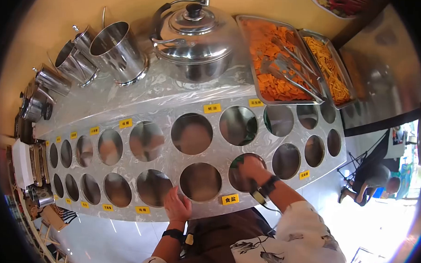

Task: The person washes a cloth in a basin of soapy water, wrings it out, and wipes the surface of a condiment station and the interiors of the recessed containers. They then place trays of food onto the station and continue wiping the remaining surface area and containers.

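My right hand [252, 167] reaches down into a round well [236, 179] in the front row of the metal counter [217, 208]. Its fingers are hidden below the rim and blurred, and something dark green shows beside it inside the well. Whether it holds anything cannot be made out. My left hand [177, 205] lies at the counter's front edge, fingers stretched out, between two front wells [200, 182]. Nothing is in it. A yellow label [230, 199] sits between my hands on the counter.
Behind the wells stand a large lidded steel kettle [195, 43] and several steel canisters [118, 54]. A tray of orange chips [278, 59] with metal tongs [296, 74] and a tray of yellow strips [331, 68] sit back right. Another person [371, 181] bends down at far right.
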A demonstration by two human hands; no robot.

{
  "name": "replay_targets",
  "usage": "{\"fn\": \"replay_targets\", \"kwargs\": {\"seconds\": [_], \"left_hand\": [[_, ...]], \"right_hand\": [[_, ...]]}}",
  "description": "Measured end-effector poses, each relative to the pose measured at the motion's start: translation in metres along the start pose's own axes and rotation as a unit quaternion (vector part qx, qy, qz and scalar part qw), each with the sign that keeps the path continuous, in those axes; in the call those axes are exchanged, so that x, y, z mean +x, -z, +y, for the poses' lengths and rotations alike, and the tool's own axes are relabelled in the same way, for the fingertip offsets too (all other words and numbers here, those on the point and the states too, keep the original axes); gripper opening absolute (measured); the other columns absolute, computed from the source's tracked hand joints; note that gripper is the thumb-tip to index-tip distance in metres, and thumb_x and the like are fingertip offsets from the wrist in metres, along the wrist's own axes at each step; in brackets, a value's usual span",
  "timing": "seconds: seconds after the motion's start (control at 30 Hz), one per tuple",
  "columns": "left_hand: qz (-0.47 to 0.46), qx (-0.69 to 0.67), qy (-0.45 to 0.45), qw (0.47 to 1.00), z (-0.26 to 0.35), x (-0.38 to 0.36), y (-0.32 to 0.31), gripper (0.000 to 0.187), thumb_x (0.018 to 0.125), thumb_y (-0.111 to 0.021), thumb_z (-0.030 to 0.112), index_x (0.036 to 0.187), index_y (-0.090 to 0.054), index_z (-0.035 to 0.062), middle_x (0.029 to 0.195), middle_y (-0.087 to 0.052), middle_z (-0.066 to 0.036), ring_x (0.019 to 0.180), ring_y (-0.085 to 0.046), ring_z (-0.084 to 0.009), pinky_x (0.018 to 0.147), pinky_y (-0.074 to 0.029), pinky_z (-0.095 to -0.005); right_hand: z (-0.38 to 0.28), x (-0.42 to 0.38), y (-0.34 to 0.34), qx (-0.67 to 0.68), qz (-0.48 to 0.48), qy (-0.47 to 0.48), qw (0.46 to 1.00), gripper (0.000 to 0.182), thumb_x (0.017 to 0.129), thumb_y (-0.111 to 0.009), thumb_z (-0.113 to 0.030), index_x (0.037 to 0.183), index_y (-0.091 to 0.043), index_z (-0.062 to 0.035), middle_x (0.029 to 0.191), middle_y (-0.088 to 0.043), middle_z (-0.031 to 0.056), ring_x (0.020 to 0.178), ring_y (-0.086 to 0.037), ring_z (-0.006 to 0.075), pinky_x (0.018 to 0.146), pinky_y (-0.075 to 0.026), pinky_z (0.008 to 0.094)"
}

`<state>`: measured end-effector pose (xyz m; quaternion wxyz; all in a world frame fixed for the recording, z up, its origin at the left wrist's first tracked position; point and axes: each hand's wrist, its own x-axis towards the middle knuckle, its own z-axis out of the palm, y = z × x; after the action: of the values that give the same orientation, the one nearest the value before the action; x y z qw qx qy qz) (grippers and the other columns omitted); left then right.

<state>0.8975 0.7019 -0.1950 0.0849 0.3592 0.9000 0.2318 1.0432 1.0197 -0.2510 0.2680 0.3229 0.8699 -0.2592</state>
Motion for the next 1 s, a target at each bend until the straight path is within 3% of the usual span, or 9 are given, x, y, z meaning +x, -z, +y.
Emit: {"fn": "replay_targets", "kwargs": {"seconds": [0.17, 0.23, 0.37, 0.47, 0.57, 0.7, 0.83, 0.87, 1.0], "left_hand": [[0.005, 0.0, -0.012, 1.0, -0.002, 0.001, -0.002, 0.054, 0.076, -0.061, 0.015, 0.125, -0.045, -0.0014, 0.119, -0.054, -0.021, 0.11, -0.052, -0.0387, 0.096, -0.039, -0.047], [0.01, 0.0, -0.019, 1.0, -0.001, 0.0, -0.002, 0.054, 0.075, -0.06, 0.016, 0.123, -0.045, -0.0018, 0.117, -0.054, -0.022, 0.108, -0.053, -0.0394, 0.094, -0.04, -0.048], [0.014, 0.012, -0.015, 1.0, -0.003, -0.002, -0.005, 0.055, 0.075, -0.06, 0.016, 0.124, -0.044, -0.0022, 0.117, -0.053, -0.022, 0.11, -0.051, -0.04, 0.095, -0.039, -0.0484], [0.007, 0.013, -0.002, 1.0, 0.001, -0.001, -0.004, 0.055, 0.075, -0.06, 0.016, 0.125, -0.043, -0.0022, 0.118, -0.053, -0.022, 0.11, -0.051, -0.0405, 0.095, -0.039, -0.0485], [0.004, 0.024, 0.003, 1.0, -0.001, -0.001, -0.005, 0.056, 0.075, -0.059, 0.015, 0.125, -0.043, -0.0023, 0.117, -0.053, -0.022, 0.109, -0.051, -0.0409, 0.095, -0.039, -0.0484], [-0.014, 0.015, 0.027, 0.999, 0.001, -0.003, -0.005, 0.054, 0.077, -0.056, 0.011, 0.127, -0.042, -0.0046, 0.12, -0.051, -0.025, 0.109, -0.051, -0.043, 0.096, -0.039, -0.0473], [-0.019, 0.034, 0.023, 0.999, -0.001, -0.004, -0.007, 0.054, 0.078, -0.054, 0.011, 0.128, -0.042, -0.0046, 0.121, -0.051, -0.025, 0.109, -0.051, -0.0431, 0.097, -0.039, -0.047], [-0.021, 0.042, 0.028, 0.999, -0.001, -0.005, -0.007, 0.054, 0.078, -0.054, 0.012, 0.128, -0.042, -0.0047, 0.121, -0.051, -0.025, 0.109, -0.051, -0.0431, 0.097, -0.039, -0.047], [-0.013, 0.047, 0.027, 0.998, 0.001, -0.004, -0.007, 0.054, 0.079, -0.053, 0.013, 0.129, -0.042, -0.005, 0.122, -0.051, -0.024, 0.11, -0.051, -0.0428, 0.097, -0.038, -0.047]], "right_hand": [[0.007, -0.098, 0.061, -0.091, 0.097, 0.023, 0.991, 0.017, 0.083, -0.057, -0.021, 0.086, -0.061, -0.0049, 0.086, -0.065, 0.019, 0.079, -0.062, 0.039, 0.072, -0.051, 0.0482], [0.048, -0.112, 0.07, 0.084, 0.283, -0.007, 0.955, 0.018, 0.082, -0.057, -0.021, 0.086, -0.063, -0.0039, 0.089, -0.065, 0.0166, 0.084, -0.061, 0.0381, 0.078, -0.05, 0.0481], [0.105, -0.078, 0.064, 0.054, 0.279, 0.001, 0.959, 0.021, 0.08, -0.058, -0.021, 0.09, -0.066, -0.0041, 0.093, -0.066, 0.0146, 0.095, -0.06, 0.0364, 0.088, -0.045, 0.0477], [0.119, -0.034, 0.046, -0.099, 0.195, 0.092, 0.971, 0.029, 0.081, -0.056, -0.024, 0.103, -0.066, -0.0082, 0.105, -0.064, 0.0162, 0.101, -0.059, 0.0335, 0.092, -0.045, 0.0457], [0.148, 0.025, 0.005, -0.252, -0.16, 0.047, 0.953, 0.039, 0.083, -0.054, -0.027, 0.117, -0.063, -0.0092, 0.127, -0.058, 0.0146, 0.115, -0.056, 0.0293, 0.099, -0.043, 0.0416], [0.193, 0.034, -0.038, -0.079, 0.065, 0.088, 0.991, 0.04, 0.085, -0.058, -0.028, 0.121, -0.063, -0.0111, 0.127, -0.059, 0.0129, 0.117, -0.057, 0.0273, 0.097, -0.044, 0.0365], [0.227, 0.052, -0.046, -0.179, -0.148, 0.041, 0.972, 0.039, 0.085, -0.058, -0.024, 0.122, -0.062, -0.012, 0.127, -0.058, 0.014, 0.118, -0.055, 0.0281, 0.1, -0.042, 0.0345], [0.194, 0.033, -0.015, 0.045, -0.019, -0.031, 0.998, 0.034, 0.087, -0.054, -0.023, 0.118, -0.064, -0.0118, 0.123, -0.061, 0.0144, 0.115, -0.058, 0.0281, 0.099, -0.043, 0.0343], [0.191, 0.03, 0.015, -0.08, -0.152, -0.056, 0.983, 0.046, 0.088, -0.052, -0.031, 0.13, -0.053, -0.0134, 0.136, -0.048, 0.0155, 0.124, -0.05, 0.025, 0.105, -0.035, 0.0333]]}}
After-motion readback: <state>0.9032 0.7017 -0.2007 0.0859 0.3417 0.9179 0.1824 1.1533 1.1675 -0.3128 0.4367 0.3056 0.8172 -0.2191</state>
